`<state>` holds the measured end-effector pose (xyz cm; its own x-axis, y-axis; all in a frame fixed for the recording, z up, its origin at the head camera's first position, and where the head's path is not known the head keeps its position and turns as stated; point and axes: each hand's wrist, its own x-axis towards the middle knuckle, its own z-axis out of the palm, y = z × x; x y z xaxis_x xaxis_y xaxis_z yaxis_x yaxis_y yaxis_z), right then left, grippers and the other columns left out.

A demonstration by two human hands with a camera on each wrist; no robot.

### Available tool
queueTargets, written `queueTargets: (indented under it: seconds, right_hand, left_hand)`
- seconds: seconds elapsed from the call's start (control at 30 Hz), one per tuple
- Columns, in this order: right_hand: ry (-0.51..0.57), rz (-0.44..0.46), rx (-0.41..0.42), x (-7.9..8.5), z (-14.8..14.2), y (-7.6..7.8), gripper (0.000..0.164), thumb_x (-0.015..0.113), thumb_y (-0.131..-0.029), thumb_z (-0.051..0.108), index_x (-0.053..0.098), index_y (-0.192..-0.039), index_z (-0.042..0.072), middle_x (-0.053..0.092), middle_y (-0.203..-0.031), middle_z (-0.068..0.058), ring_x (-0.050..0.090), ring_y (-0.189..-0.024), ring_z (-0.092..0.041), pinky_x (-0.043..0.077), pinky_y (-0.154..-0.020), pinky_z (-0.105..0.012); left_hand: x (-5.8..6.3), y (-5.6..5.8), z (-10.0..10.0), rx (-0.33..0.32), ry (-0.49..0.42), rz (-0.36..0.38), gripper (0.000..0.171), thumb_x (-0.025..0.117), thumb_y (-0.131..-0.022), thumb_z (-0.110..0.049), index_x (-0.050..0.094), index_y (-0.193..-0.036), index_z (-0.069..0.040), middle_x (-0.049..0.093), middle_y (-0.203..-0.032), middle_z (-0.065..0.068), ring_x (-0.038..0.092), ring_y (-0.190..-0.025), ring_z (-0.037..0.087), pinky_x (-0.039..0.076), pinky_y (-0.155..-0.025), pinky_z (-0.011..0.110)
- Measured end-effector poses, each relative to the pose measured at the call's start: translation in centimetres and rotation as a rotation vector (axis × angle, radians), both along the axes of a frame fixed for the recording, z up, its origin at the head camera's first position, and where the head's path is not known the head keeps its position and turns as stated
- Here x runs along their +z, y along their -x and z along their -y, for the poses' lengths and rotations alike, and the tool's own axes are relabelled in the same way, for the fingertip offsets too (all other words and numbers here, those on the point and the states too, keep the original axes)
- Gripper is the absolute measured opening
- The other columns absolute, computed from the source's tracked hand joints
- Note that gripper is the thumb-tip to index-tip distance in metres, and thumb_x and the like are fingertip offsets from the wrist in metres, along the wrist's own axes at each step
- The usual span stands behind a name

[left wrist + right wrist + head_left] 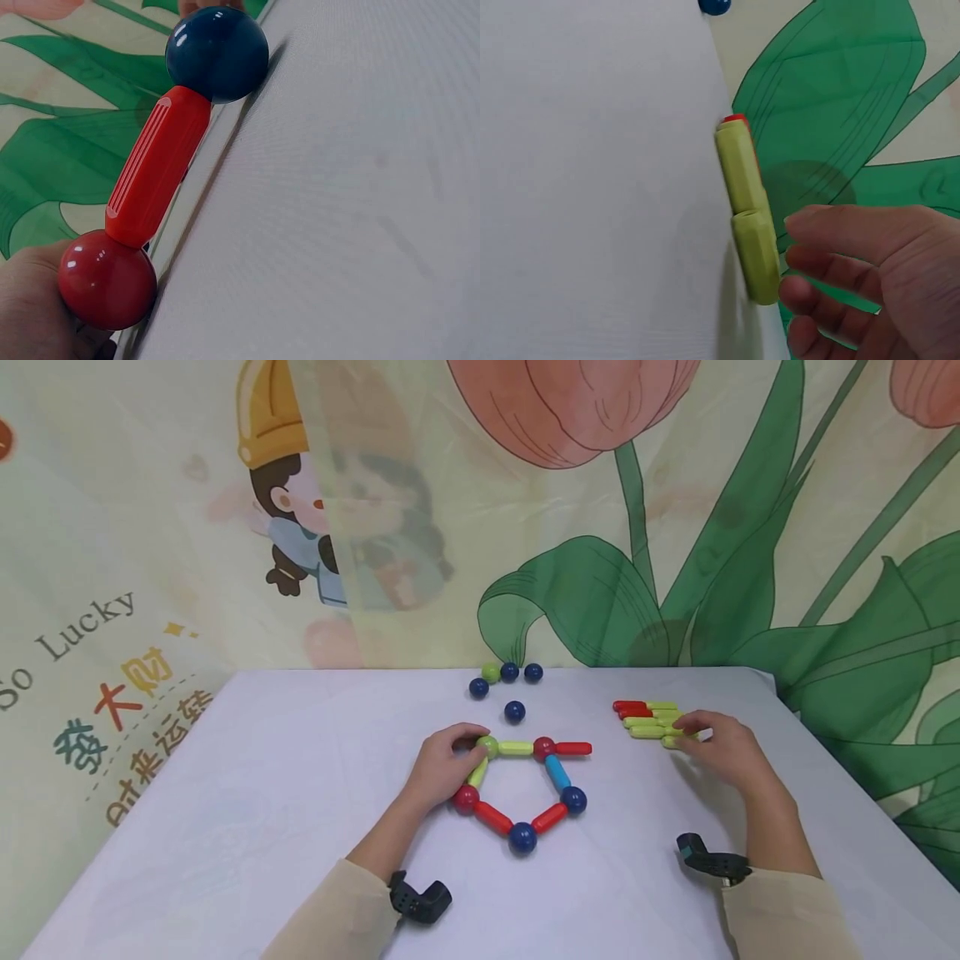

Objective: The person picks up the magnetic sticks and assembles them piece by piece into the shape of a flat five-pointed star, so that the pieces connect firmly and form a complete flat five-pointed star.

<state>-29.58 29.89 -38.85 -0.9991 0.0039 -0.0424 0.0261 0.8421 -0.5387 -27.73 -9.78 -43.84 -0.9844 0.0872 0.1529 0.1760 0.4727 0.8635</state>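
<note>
Though near, balls point(514, 712) apart from ring point(492, 817)

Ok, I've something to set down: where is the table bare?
Bare: the table left of the left hand, out to its left edge; also between the ball-and-rod ring and the right hand. Crowded: beyond the ring, with loose balls, and at the right hand's fingertips, with clustered rods.

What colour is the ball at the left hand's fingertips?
Light green; the ball shows best in the head view.
</note>
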Motion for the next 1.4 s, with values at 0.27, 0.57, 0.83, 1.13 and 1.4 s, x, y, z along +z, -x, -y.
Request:
queueTargets:
  seconds: [0.27,0.57,0.83,1.13,1.4]
  right_hand:
    - [-0.032,0.004,-0.029,-0.9,-0.4,-0.1,0.035,0.066,-0.095,0.011,0.065,-0.126,-0.006,0.054,-0.134,-0.035,0.049,-0.118,-0.051,0.05,-0.095,-0.062]
    - [-0.042,0.061,-0.03,-1.5,-1.1,0.1,0.039,0.071,-0.093,0.012,0.064,-0.127,-0.006,0.059,-0.124,-0.033,0.05,-0.113,-0.049,0.048,-0.093,-0.062]
    - [0.03,0.081,0.035,-0.8,-1.1,0.0,0.049,0.069,-0.097,0.025,0.06,-0.135,-0.004,0.056,-0.129,-0.031,0.051,-0.111,-0.043,0.054,-0.081,-0.039]
    - [0.108,0.061,0.115,-0.5,-0.5,0.3,0.049,0.068,-0.098,0.029,0.06,-0.139,0.002,0.056,-0.138,-0.029,0.05,-0.123,-0.044,0.055,-0.092,-0.047]
    - [0.193,0.092,0.187,-0.4,0.4,0.2,0.05,0.07,-0.098,0.029,0.059,-0.138,0.001,0.057,-0.137,-0.027,0.059,-0.112,-0.033,0.058,-0.078,-0.03]
  left_hand:
    - [0.0,0.0,-0.1,-0.002,0.009,0.005,0.029,0.068,-0.097,-0.018,0.073,-0.126,-0.018,0.072,-0.126,0.003,0.062,-0.124,0.024,0.047,-0.113,0.047]
    - [0.0,0.0,-0.1,-0.002,0.013,0.006,0.029,0.068,-0.098,-0.017,0.072,-0.126,-0.018,0.072,-0.126,0.003,0.062,-0.124,0.024,0.047,-0.113,0.046]
    - [0.0,0.0,0.0,-0.002,0.009,0.005,0.029,0.068,-0.097,-0.017,0.072,-0.126,-0.018,0.072,-0.126,0.003,0.063,-0.124,0.024,0.047,-0.113,0.046]
    - [0.0,-0.1,0.0,-0.002,0.004,0.008,0.029,0.068,-0.097,-0.018,0.072,-0.126,-0.017,0.072,-0.125,0.003,0.063,-0.123,0.024,0.048,-0.112,0.046]
    - [0.0,0.0,0.0,-0.002,-0.003,0.005,0.029,0.068,-0.097,-0.017,0.073,-0.126,-0.017,0.072,-0.124,0.003,0.063,-0.122,0.023,0.048,-0.112,0.046]
